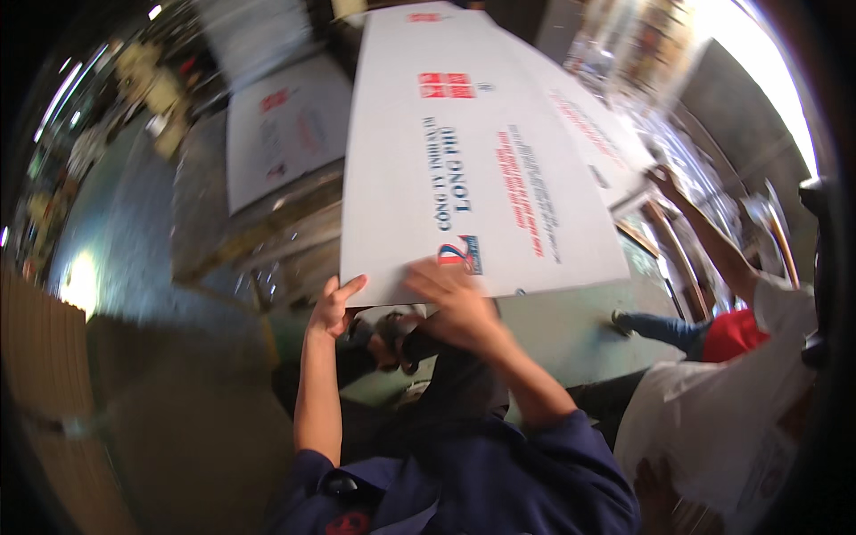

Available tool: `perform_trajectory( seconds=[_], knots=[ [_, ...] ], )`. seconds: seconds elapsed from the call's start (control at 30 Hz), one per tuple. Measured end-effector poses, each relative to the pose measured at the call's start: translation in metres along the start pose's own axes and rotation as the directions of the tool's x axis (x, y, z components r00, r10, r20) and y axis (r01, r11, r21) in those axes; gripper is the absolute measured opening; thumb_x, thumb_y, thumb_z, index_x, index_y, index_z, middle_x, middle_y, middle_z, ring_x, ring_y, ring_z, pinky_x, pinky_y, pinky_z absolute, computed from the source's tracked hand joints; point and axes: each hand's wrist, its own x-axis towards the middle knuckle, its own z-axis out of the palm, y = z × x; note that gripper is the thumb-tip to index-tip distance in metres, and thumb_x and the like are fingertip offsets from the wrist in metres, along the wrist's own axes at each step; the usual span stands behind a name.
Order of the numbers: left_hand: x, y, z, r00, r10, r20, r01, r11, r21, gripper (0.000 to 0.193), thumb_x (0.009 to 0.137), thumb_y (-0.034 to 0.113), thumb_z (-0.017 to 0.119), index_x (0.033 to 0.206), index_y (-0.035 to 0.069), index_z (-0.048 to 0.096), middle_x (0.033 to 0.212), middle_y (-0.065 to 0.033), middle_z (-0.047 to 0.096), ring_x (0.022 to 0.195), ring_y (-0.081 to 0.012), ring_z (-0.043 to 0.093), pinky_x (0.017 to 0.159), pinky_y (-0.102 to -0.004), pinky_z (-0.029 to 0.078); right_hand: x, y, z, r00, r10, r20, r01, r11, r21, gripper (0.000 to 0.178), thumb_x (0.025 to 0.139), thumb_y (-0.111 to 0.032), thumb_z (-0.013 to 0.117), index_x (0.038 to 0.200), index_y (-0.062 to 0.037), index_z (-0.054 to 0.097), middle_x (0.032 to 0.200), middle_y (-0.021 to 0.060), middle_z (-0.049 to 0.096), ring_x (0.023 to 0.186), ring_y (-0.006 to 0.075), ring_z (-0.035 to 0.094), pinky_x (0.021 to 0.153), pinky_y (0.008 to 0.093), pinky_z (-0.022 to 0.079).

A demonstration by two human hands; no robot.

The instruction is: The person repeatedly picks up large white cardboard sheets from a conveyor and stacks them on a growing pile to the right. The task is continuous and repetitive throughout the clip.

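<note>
Here on my feed the printed white panel (481, 160) runs long and flat, straight away from me, its near edge just in front of the navy shirt (526, 473) and its far end up at the top of the view. My left hand (333, 308) is right on its near left corner: thumb laid over the printed face, the other fingers tucked below the edge, so that corner sits pinched between them. Over to my right hand (455, 308), and it's smeared with blur; its fingers (428, 276) reach in over the near edge, beside the red-and-blue emblem (457, 255), and whether they press on the panel, grip it or hover just above, I cannot tell. The panel spreads beyond both hands, with floor (571, 325) showing below its near edge. Out left, a similar printed sheet (285, 134) lies on a dark-topped counter (201, 205), well apart from my fingers. On the right, another white sheet (593, 134) pokes out from behind the panel, and a co-worker's hand (662, 181) is at its near corner, the arm coming from a white shirt (695, 419). Far left, low down, stands a brown stack (40, 348).
</note>
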Motion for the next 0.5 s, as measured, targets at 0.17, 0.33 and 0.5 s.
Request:
perform_trajectory(
  seconds=[0.17,0.33,0.5],
  knots=[
    [-0.058,0.002,-0.046,0.995,-0.044,-0.087,0.046,0.999,0.016,0.042,0.081,0.022,0.073,0.110,-0.003,0.057,0.097,-0.0080,0.063,0.090,-0.0163,0.062,0.072,-0.0270,0.050,-0.094,0.108,-0.093,0.775,0.623,-0.109,-0.451,0.423,-0.786,0.058,0.096,-0.044,0.044,0.142,-0.0093,0.040,0.150,0.0130,0.035,0.140,0.0355,0.026,0.113,0.0491,0.019],
    [-0.075,0.021,-0.046,0.997,-0.034,-0.069,0.042,0.992,0.119,0.052,0.080,0.024,0.074,0.117,-0.007,0.055,0.106,-0.0103,0.063,0.099,-0.0151,0.058,0.077,-0.0246,0.046,-0.146,0.140,-0.120,0.375,0.870,-0.319,-0.925,0.328,-0.192,0.075,0.090,-0.060,0.047,0.135,-0.0005,0.045,0.128,0.0241,0.055,0.121,0.0389,0.051,0.100,0.0434,0.039],
    [-0.107,0.011,-0.033,0.998,0.042,-0.051,-0.030,0.978,0.206,0.057,0.081,0.026,0.075,0.122,-0.009,0.054,0.113,-0.0108,0.062,0.107,-0.0164,0.054,0.095,-0.0302,0.041,-0.136,0.157,-0.109,0.380,0.830,-0.410,-0.924,0.360,-0.128,0.074,0.086,-0.061,0.054,0.126,0.0014,0.054,0.116,0.0239,0.062,0.108,0.0385,0.059,0.093,0.0424,0.043]
  ],
)
